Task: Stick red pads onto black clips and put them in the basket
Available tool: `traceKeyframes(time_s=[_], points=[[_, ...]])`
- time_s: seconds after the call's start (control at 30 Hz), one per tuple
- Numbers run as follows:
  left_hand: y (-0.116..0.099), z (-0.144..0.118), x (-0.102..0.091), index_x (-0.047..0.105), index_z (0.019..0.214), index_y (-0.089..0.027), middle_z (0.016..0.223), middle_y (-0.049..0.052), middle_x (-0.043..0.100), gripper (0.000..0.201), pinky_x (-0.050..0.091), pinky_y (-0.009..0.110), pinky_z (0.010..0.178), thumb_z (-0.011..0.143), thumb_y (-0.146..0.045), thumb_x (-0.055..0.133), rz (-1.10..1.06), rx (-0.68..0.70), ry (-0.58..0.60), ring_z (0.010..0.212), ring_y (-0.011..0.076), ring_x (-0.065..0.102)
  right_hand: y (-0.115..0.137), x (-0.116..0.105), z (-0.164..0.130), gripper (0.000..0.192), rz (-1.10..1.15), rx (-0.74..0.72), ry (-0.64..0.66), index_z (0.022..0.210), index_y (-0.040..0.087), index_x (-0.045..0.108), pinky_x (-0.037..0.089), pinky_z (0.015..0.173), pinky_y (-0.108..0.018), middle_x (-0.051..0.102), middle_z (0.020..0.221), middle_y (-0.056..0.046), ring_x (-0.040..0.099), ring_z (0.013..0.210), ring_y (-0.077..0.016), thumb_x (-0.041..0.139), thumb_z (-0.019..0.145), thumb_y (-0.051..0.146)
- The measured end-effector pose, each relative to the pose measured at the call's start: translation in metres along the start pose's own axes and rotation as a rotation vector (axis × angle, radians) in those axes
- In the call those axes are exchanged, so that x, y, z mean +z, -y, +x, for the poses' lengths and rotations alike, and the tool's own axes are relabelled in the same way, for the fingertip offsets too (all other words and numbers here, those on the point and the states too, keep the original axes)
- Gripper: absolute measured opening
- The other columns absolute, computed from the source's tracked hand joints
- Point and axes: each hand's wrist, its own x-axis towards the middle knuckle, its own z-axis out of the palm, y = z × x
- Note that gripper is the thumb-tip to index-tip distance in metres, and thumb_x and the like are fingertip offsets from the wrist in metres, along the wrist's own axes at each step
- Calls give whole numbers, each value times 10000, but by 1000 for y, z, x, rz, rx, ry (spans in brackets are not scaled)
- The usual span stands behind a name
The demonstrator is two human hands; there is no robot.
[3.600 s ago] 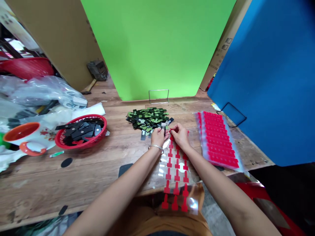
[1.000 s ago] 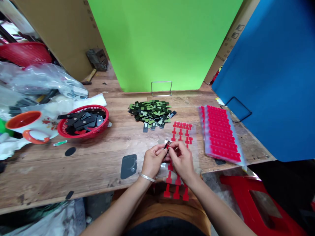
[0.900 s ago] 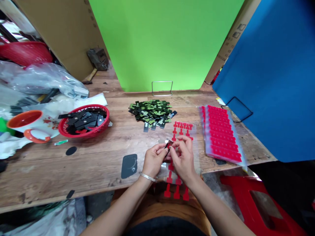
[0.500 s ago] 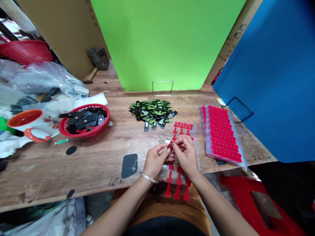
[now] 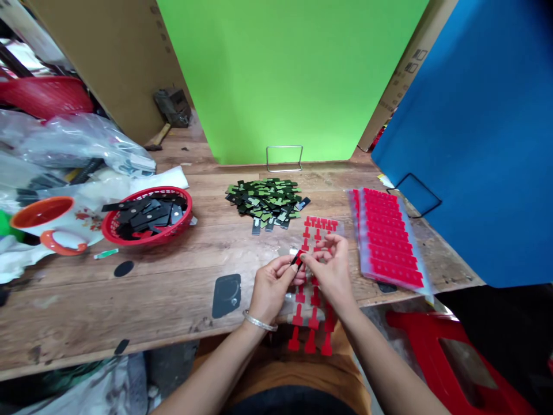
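Note:
My left hand (image 5: 271, 286) pinches a small flat black piece (image 5: 295, 260) between thumb and fingers. A red T-shaped sticker (image 5: 299, 257) lies along its upper face. My right hand (image 5: 332, 271) rests its thumb on the sticker's edge, while its other fingers are loosely bent and spread away from the thumb. Beneath both hands is a clear sheet of red T-shaped stickers (image 5: 314, 318), hanging over the table's front edge; my hands hide part of it. Beyond them lies a heap of black and green pieces (image 5: 265, 199).
On the left stand a red basket (image 5: 184, 222) of black pieces and a white mug (image 5: 82, 222) with orange trim. To the right lies a stack of red sticker sheets (image 5: 391, 236). Green (image 5: 294, 80) and blue boards (image 5: 484, 144) stand behind; a red stool (image 5: 425, 340) is below right.
My right fingers have lifted and spread away from the piece, leaving the thumb against it. The left hand keeps its hold. The view has shifted slightly.

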Motion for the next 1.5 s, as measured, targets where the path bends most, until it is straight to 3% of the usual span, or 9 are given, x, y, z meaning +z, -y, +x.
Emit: traceKeyframes(time_s=[0.13, 0.33, 0.53, 0.7, 0.77, 0.9, 0.97, 1.23, 1.5], points=[[-1, -5, -6, 614, 974, -93, 745, 87, 690, 345, 523, 251, 629, 687, -274, 675, 26, -14, 37, 621, 149, 644, -5, -3, 0, 218, 70, 153, 279, 869, 185, 581, 363, 424, -198, 561, 669, 16, 487, 489, -93, 623, 722, 341], [-11, -6, -36, 629, 949, -83, 803, 130, 690, 363, 514, 257, 628, 678, -320, 678, 99, -40, 77, 644, 155, 639, -16, 2, -6, 237, 34, 208, 388, 810, 168, 630, 310, 416, -201, 585, 592, 6, 427, 430, -81, 594, 753, 395], [-91, 21, -121, 581, 1062, -132, 874, 78, 680, 440, 505, 341, 762, 680, -339, 647, 307, 372, -361, 730, 175, 645, -14, -6, -2, 276, 68, 241, 321, 878, 164, 590, 327, 428, -184, 567, 607, 11, 468, 468, -83, 621, 729, 393], [-146, 37, -167, 597, 1064, -202, 1024, 58, 631, 382, 404, 389, 911, 710, -346, 597, 1049, 758, -790, 971, 237, 564, -17, -8, -1, 249, 68, 204, 270, 825, 157, 589, 317, 419, -187, 565, 620, 9, 467, 456, -79, 590, 752, 395], [-143, 40, -160, 612, 1014, -196, 992, 56, 633, 328, 414, 367, 878, 728, -353, 575, 1217, 805, -761, 944, 229, 560, -19, -6, -1, 239, 35, 166, 261, 827, 158, 591, 334, 435, -194, 570, 632, 7, 462, 469, -84, 580, 757, 387], [-105, 61, -124, 662, 823, -187, 843, 54, 644, 200, 407, 343, 809, 764, -327, 530, 1439, 713, -364, 826, 208, 551, -20, -5, 3, 201, -95, 43, 241, 802, 160, 595, 369, 496, -210, 585, 666, -3, 476, 539, -107, 545, 776, 353], [-87, 79, -109, 679, 835, -205, 827, 67, 629, 213, 383, 354, 801, 780, -320, 508, 1518, 658, -272, 841, 223, 522, -21, -7, 8, 187, -172, -25, 223, 788, 162, 595, 384, 526, -220, 589, 673, -6, 495, 566, -120, 523, 783, 334], [-80, 138, -95, 649, 992, -274, 930, 73, 502, 286, 343, 316, 740, 760, -253, 483, 1724, 547, -215, 895, 242, 431, -22, -29, 49, 178, -642, -275, 66, 828, 176, 615, 417, 704, -260, 647, 824, -44, 578, 754, -170, 453, 762, 211], [-93, 154, -94, 661, 850, -250, 862, 59, 502, 205, 361, 306, 735, 669, -325, 600, 1773, 535, -151, 863, 238, 449, -17, -15, 108, 229, -1005, -141, 64, 846, 174, 669, 396, 690, -207, 683, 847, -81, 613, 802, -165, 462, 753, 146]])
